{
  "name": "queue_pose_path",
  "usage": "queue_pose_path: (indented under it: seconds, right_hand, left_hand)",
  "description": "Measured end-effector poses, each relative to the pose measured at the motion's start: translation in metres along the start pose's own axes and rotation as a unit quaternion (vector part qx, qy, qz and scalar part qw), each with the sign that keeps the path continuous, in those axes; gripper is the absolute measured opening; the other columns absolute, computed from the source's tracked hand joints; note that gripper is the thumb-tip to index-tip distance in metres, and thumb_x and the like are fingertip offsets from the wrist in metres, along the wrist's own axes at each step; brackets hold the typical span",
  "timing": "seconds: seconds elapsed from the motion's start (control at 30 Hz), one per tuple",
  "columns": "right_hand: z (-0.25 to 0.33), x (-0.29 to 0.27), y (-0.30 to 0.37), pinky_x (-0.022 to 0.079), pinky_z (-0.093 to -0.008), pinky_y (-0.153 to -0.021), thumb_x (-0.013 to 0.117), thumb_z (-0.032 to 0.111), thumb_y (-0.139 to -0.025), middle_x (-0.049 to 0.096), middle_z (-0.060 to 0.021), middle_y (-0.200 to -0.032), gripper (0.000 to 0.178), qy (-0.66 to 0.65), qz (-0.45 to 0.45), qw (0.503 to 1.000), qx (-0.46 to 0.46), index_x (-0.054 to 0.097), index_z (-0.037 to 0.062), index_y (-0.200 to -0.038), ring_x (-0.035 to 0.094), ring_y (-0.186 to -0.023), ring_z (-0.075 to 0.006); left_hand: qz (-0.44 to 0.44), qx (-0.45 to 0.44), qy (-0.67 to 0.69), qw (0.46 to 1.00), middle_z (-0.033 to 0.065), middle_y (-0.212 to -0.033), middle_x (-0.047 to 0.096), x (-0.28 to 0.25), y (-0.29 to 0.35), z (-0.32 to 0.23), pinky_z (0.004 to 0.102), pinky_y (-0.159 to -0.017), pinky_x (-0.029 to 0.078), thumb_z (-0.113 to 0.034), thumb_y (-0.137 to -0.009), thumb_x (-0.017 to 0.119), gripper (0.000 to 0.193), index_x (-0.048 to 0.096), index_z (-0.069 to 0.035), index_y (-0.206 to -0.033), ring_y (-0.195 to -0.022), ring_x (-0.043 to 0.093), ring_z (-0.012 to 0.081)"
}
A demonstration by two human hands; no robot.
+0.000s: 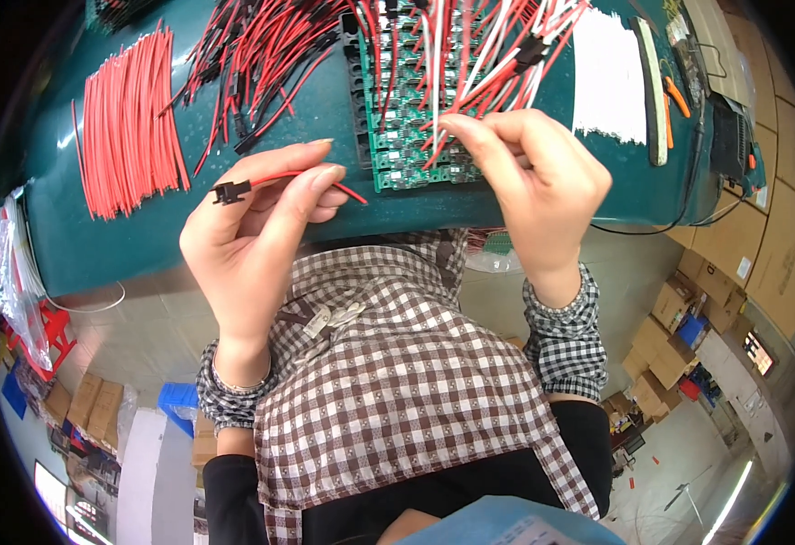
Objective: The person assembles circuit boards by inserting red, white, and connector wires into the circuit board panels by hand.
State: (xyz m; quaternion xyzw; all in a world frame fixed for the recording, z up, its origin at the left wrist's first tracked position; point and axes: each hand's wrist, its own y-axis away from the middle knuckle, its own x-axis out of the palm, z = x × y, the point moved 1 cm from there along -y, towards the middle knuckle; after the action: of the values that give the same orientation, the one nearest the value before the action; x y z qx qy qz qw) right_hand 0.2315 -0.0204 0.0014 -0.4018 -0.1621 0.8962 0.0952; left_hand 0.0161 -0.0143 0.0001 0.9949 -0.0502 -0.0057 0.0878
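Observation:
My left hand (257,218), over the table's near edge, pinches a red and black wire lead between thumb and fingers. The lead's black plug (231,192) sticks out on the left, and a red wire end (350,193) pokes out on the right. My right hand (543,173) is closed, its fingertips pinching a wire at the lower part of a panel of green circuit boards (400,173); the exact grip is partly hidden. Red and white wires (436,73) rise from the boards beside those fingertips.
A dark green table (225,250) carries a row of red wires (134,127), a heap of black-plugged leads (261,54) and a bundle of white wires (608,82). Orange-handled pliers (677,98) lie at the right. Cardboard boxes (734,227) stand beyond the table's right side.

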Motion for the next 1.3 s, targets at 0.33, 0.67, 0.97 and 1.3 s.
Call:
queue_pose_path:
  seconds: [0.33, 0.67, 0.97, 1.3]
  right_hand:
    - [0.036, -0.006, 0.027, 0.053, -0.0317, -0.059, 0.077, 0.012, -0.080, 0.066, -0.0095, -0.080, 0.018, -0.192, 0.105, 0.976, 0.009, 0.069, 0.0019, -0.092, 0.064, -0.067, -0.0211]
    - [0.035, -0.018, 0.033, 0.050, -0.0318, -0.060, 0.070, 0.014, -0.088, 0.067, -0.0094, -0.078, 0.014, -0.378, 0.203, 0.898, 0.095, 0.068, -0.0003, -0.087, 0.064, -0.066, -0.0198]
    - [0.030, -0.014, 0.031, 0.052, -0.0300, -0.056, 0.076, 0.011, -0.082, 0.067, -0.0077, -0.077, 0.011, -0.282, 0.132, 0.949, -0.051, 0.071, 0.0023, -0.087, 0.066, -0.066, -0.0200]
    - [0.006, -0.016, 0.049, 0.049, -0.0213, -0.052, 0.075, 0.004, -0.082, 0.069, -0.0080, -0.079, 0.012, -0.257, 0.105, 0.954, 0.112, 0.071, -0.0006, -0.093, 0.064, -0.061, -0.0099]
  left_hand:
    - [0.059, 0.096, -0.048, 0.993, 0.0140, -0.098, 0.069, 0.009, 0.009, -0.009, 0.0248, -0.076, 0.057, 0.011, -0.083, 0.068, 0.024, 0.066, 0.008, -0.107, -0.086, 0.069, 0.0180]
    - [0.167, -0.097, 0.240, 0.951, 0.0168, -0.088, 0.068, 0.006, 0.016, -0.005, 0.0233, -0.057, 0.052, -0.004, -0.094, 0.061, 0.007, 0.058, 0.003, -0.095, -0.066, 0.064, 0.0148]
    - [0.158, -0.037, 0.193, 0.968, 0.0113, -0.089, 0.060, 0.015, 0.024, -0.011, 0.0221, -0.056, 0.046, 0.003, -0.089, 0.064, 0.003, 0.061, 0.002, -0.090, -0.065, 0.056, 0.0121]
    - [0.021, 0.013, 0.086, 0.996, 0.0138, -0.100, 0.069, 0.014, 0.002, 0.010, 0.0207, -0.063, 0.053, 0.004, -0.088, 0.068, 0.006, 0.064, 0.005, -0.093, -0.074, 0.065, 0.0110]
